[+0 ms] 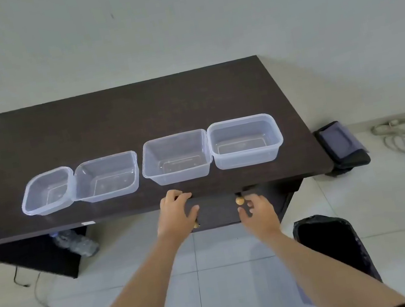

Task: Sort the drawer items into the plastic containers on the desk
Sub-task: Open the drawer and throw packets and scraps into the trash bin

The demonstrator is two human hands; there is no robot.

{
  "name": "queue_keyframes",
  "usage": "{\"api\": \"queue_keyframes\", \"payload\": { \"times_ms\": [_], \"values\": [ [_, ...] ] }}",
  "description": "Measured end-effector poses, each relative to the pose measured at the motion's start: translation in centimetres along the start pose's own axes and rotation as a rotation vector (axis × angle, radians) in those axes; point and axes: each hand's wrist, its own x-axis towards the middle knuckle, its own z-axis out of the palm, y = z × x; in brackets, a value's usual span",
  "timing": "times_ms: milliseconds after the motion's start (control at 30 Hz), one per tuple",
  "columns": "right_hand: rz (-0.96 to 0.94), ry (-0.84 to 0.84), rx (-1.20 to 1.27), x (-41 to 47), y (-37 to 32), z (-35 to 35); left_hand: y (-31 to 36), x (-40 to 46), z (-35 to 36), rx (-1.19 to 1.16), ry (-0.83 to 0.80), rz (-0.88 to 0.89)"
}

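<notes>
You are reaching for the drawer (215, 212) under the desk (109, 121) front edge: your left hand (176, 212) is resting over its left side, fingers curling on the top edge, your right hand (256, 211) is hovering loose-fingered just beside one round knob (239, 201), a small, likely slippery hold. Beyond the drawer, four light, flexible plastic containers (176, 158) are sitting empty in a row

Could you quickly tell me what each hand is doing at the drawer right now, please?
Left hand: fingers curled over the drawer front's top edge, gripping it.
Right hand: open, beside the knob, holding nothing.
</notes>
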Motion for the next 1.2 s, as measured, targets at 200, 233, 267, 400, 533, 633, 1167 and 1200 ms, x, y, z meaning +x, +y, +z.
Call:
{"api": "queue_keyframes", "payload": {
  "times_ms": [200,233,267,400,533,633,1167,1200],
  "values": [
    [0.118,0.217,0.158,1.8,0.0,3.9,-0.5,0.5,1.8,-0.169,0.281,-0.024],
    [0.134,0.259,0.189,2.1,0.1,4.4,-0.5,0.6,2.0,-0.189,0.317,-0.025],
    [0.148,0.283,0.212,2.3,0.0,4.7,-0.5,0.6,2.1,-0.194,0.356,-0.027],
    [0.240,0.360,0.395,3.1,0.0,5.5,-0.3,0.8,2.7,-0.209,0.418,-0.038],
    [0.276,0.371,0.415,3.5,-0.2,5.1,-0.9,0.9,3.1,-0.193,0.436,-0.012],
    [0.286,0.385,0.404,3.3,-0.2,5.2,-1.1,0.9,3.4,-0.197,0.440,-0.012],
    [0.391,0.369,0.422,-2.5,1.0,4.5,-2.4,-4.3,6.7,-0.131,0.253,-0.106],
    [0.402,0.371,0.418,-3.4,1.3,4.5,-2.4,-5.0,6.8,-0.158,0.223,-0.160]
  ]
}}
